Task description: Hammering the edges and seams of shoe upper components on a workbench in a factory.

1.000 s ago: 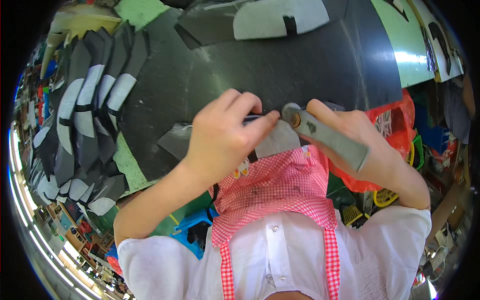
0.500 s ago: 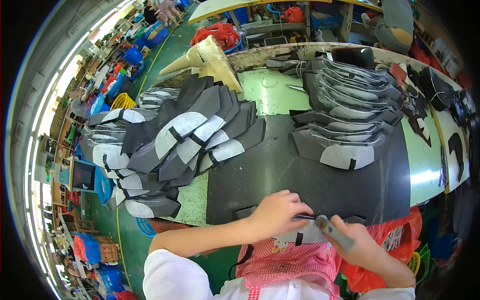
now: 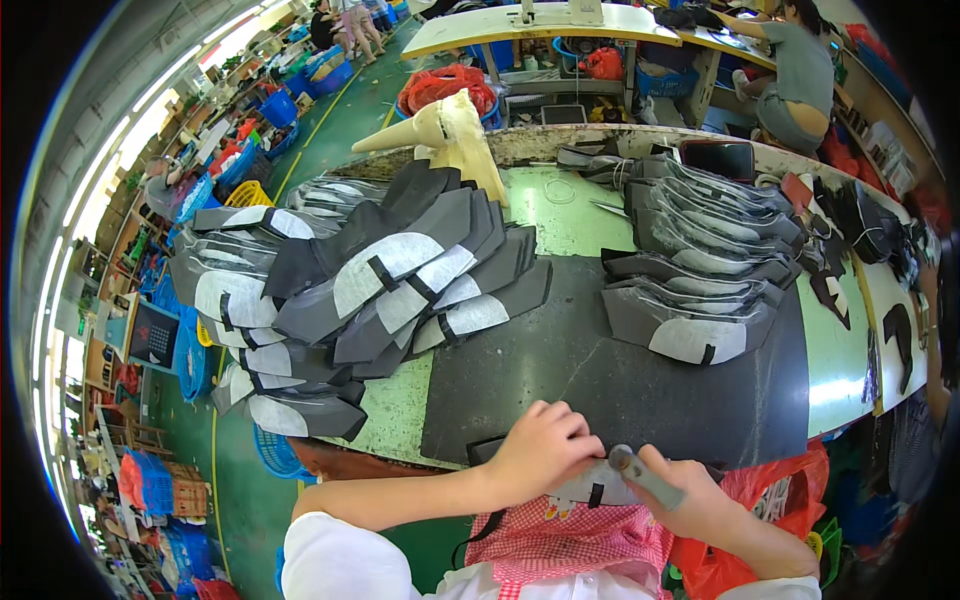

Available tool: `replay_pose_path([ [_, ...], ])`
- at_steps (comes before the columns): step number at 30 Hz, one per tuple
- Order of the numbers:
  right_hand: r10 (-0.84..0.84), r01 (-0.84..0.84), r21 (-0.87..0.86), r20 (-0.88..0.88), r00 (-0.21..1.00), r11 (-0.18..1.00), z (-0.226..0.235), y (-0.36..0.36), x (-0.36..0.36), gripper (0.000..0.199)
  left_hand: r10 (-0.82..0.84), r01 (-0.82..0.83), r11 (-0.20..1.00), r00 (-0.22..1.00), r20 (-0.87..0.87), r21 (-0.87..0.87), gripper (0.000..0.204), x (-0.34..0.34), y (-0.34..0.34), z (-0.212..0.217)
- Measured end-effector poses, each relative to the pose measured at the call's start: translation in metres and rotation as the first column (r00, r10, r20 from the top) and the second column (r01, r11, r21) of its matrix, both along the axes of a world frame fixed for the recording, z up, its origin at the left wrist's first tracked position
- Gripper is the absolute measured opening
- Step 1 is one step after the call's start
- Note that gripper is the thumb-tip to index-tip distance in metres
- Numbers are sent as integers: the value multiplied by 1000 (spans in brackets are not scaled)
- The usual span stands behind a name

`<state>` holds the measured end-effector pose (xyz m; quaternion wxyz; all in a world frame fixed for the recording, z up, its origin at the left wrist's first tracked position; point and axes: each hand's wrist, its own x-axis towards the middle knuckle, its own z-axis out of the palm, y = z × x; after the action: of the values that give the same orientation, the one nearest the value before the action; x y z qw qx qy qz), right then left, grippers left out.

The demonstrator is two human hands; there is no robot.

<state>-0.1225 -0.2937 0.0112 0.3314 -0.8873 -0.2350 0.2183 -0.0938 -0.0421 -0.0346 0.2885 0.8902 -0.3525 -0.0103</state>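
Note:
A dark grey shaped piece with a pale patch [image 3: 575,488] and a short black tab lies at the front edge of the dark work mat [image 3: 520,370]. My left hand [image 3: 550,440] rests over its upper edge, fingers bent and pressed together; whatever they pinch is hidden. Beside it, my right hand [image 3: 690,495] is closed around a grey hammer [image 3: 645,478], whose round end sits close to the left fingertips. Part of the piece disappears under both hands.
Similar grey pieces with white patches form a heap [image 3: 400,260] on the left and an overlapping row [image 3: 700,270] on the right. A cream horn-shaped stand [image 3: 460,140], a phone [image 3: 717,158] and dark scraps [image 3: 825,270] lie around the table. A red bag [image 3: 790,480] hangs at front right.
The view has shifted, showing more of the background. The thin dark strip seen between my left fingers and the hammer is out of sight; the hammer is nearer the left fingers.

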Motion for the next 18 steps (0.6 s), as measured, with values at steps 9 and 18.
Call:
replay_pose_path([
  [9,33,-34,-45,-14,999,998,7,17,9,15,48,-63,993,989,-142,-103,20,-2,22,0],
  [18,106,-105,-112,7,994,988,15,33,23,36,12,-10,993,1000,19,-115,20,-5,43,-8],
])
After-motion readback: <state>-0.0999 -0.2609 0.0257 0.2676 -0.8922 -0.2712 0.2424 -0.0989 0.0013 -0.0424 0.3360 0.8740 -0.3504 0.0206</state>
